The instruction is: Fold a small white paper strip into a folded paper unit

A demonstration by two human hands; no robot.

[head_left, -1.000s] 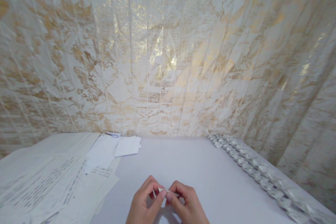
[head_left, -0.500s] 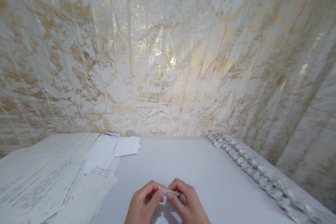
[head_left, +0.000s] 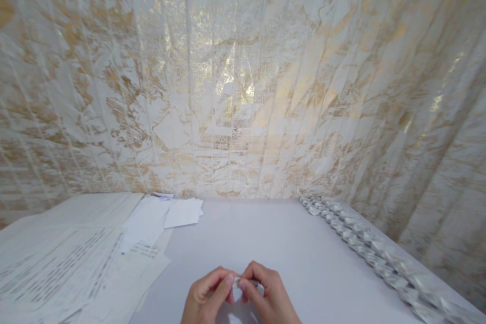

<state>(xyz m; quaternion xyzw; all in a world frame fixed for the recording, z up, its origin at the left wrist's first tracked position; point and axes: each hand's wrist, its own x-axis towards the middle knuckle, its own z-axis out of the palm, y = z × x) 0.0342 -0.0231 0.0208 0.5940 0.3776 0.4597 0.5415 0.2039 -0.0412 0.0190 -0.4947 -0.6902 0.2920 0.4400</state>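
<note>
Both hands are close together at the bottom middle, over the white table. Between thumb and fingers, my left hand (head_left: 211, 291) pinches one end of a small folded strip of white paper (head_left: 236, 282). My right hand (head_left: 266, 288) grips the same strip from the other side, thumb on top. Only a short bit of the paper shows between the thumbs; the fingers hide the rest. Below the hands, a pale shape on the table is too blurred to name.
Printed sheets (head_left: 68, 258) lie spread over the table's left side, with small blank paper slips (head_left: 184, 212) near the back. Long chains of folded paper (head_left: 364, 248) run along the right edge. A patterned white-and-gold curtain (head_left: 235, 86) hangs behind the white table (head_left: 258, 228).
The thumbs have drawn closer together and the hands sit slightly lower. The paper strip, earlier showing as a longer slanted piece, is now mostly covered by the fingers.
</note>
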